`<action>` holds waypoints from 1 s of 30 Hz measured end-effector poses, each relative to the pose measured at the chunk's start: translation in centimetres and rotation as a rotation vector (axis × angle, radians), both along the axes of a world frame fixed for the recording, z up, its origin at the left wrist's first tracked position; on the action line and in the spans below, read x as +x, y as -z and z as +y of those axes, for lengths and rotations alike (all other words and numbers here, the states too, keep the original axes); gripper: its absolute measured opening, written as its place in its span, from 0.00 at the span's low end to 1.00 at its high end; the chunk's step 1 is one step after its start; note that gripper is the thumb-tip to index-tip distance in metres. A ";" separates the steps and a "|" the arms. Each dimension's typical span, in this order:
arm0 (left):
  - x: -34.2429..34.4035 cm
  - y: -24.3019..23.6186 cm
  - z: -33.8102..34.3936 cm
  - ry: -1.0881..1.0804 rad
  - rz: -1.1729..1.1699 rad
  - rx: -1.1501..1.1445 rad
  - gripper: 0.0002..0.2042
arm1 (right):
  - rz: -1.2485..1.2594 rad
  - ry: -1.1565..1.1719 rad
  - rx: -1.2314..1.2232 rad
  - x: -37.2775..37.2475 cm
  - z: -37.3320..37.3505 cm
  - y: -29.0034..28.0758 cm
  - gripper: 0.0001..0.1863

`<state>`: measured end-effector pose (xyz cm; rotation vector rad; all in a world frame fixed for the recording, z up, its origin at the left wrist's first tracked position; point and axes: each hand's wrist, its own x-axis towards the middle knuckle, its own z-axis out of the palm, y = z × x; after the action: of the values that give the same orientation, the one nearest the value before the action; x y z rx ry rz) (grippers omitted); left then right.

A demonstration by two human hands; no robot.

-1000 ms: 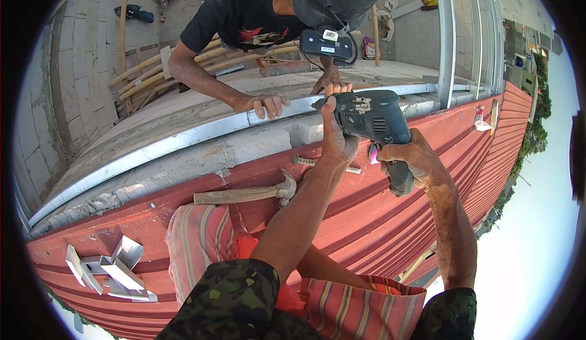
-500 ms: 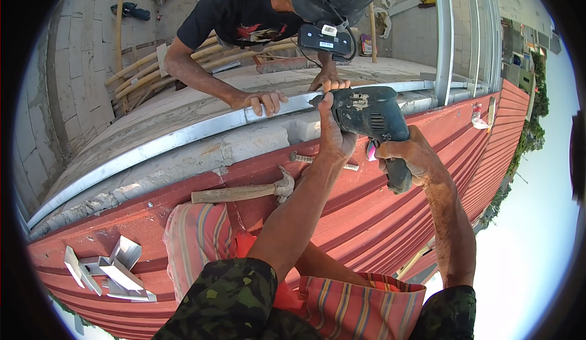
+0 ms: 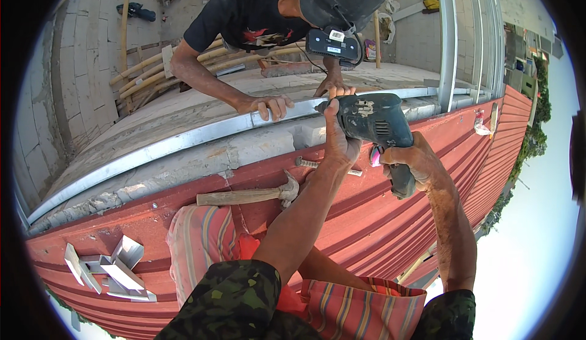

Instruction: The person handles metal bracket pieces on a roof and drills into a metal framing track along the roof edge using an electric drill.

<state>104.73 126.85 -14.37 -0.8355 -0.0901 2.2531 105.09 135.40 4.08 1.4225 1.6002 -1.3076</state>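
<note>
A dark teal power drill [image 3: 379, 120] is in both my hands, its chuck end pointing left at the long silvery metal channel [image 3: 201, 133]. My right hand [image 3: 418, 162] wraps round the drill's handle. Beneath and beside the drill's front body, my left hand [image 3: 340, 137] grips it, thumb up near the chuck. The bit's tip is too hidden to tell whether it touches the metal. Across the wall, a co-worker's one hand [image 3: 268, 105] rests fingers-over on the channel. That person's other hand [image 3: 332, 86] is near the drill's front, partly covered.
A claw hammer [image 3: 244, 196] lies on the red corrugated roof [image 3: 342, 218] beside my left forearm. Metal offcuts [image 3: 116, 270] lie at lower left. A rough block wall [image 3: 256, 149] runs below the channel. Upright metal studs [image 3: 447, 47] stand at right; bamboo poles [image 3: 146, 77] lie behind.
The view has shifted a little, so most things appear slightly lower and farther right. Both my hands keep their hold on the drill, and the co-worker's hand stays on the channel.
</note>
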 end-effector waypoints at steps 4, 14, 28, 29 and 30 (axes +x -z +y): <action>0.1 0.0 0.0 0.006 -0.006 -0.018 0.26 | -0.024 -0.003 -0.010 0.0 0.0 0.0 0.16; 0.0 -0.1 0.1 0.042 -0.026 -0.053 0.36 | -0.009 -0.002 0.003 -0.4 -0.1 -0.1 0.13; -0.2 -0.2 0.1 0.006 -0.014 -0.002 0.26 | -0.002 0.000 -0.006 -0.2 -0.2 0.0 0.14; -0.1 -0.2 0.1 -0.003 -0.021 -0.025 0.25 | -0.002 -0.003 -0.002 -0.2 -0.3 -0.1 0.13; -0.1 -0.2 0.2 -0.013 -0.027 -0.047 0.25 | -0.002 -0.006 0.003 -0.3 -0.3 -0.2 0.13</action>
<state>104.67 127.01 -14.16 -0.8930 -0.0552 2.2637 104.79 135.11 4.26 1.4189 1.6044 -1.3011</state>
